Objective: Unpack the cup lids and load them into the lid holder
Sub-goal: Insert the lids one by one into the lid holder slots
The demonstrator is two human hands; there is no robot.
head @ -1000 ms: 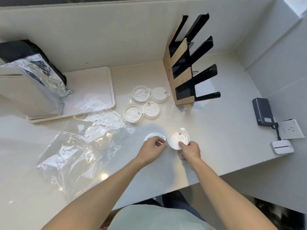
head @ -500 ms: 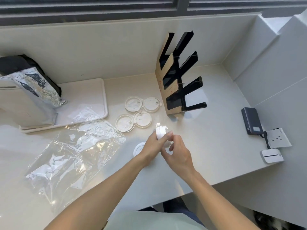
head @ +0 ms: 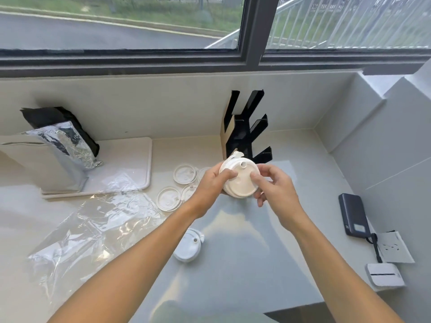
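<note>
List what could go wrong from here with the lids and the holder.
1. Both hands, left hand and right hand, pinch the held lid stack only at its edges; it could slip or split apart.
2. The lid holder stands narrow and tall; a push while loading might tip it.
3. The loose lid lies beneath the left forearm and could be swept off.

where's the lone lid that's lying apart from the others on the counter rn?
Head view, low centre: the lone lid lies flat on the counter, just right of the left forearm, nearer the person than the lid cluster.
</note>
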